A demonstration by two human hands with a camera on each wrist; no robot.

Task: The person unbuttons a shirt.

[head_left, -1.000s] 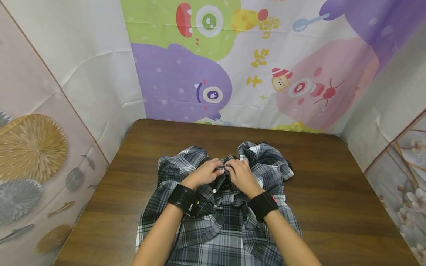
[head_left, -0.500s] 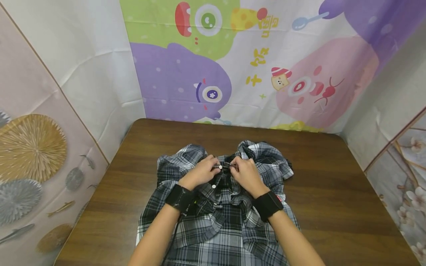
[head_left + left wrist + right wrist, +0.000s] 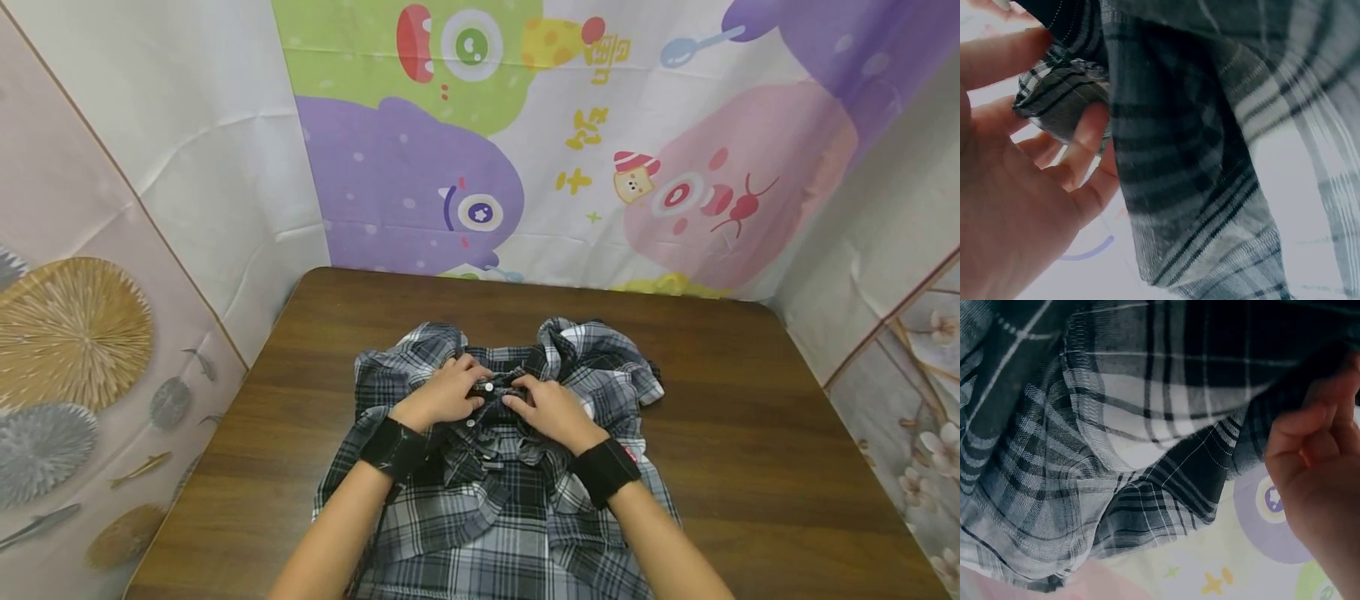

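Note:
A grey, black and white plaid shirt (image 3: 502,533) lies spread on the table, its upper part bunched under both hands. My left hand (image 3: 438,396) grips the cloth beside a white button (image 3: 489,387); in the left wrist view a fold passes between the thumb and the fingers (image 3: 1088,134). A second button (image 3: 470,423) shows just below. My right hand (image 3: 558,412) pinches the opposite front edge, thumb and forefinger close together. In the right wrist view its fingers (image 3: 1300,422) are curled against dark cloth, and the fingertips are partly hidden.
The brown wooden table (image 3: 757,433) reaches beyond the shirt on both sides. A cartoon-printed curtain (image 3: 420,183) hangs behind its far edge. Patterned panels (image 3: 67,208) stand at the sides. Black bands (image 3: 606,471) wrap both wrists.
The hands were close together at the collar, then drew apart. Both have since come slightly toward me, the left also moving left with the buttoned edge. More of the inner collar shows.

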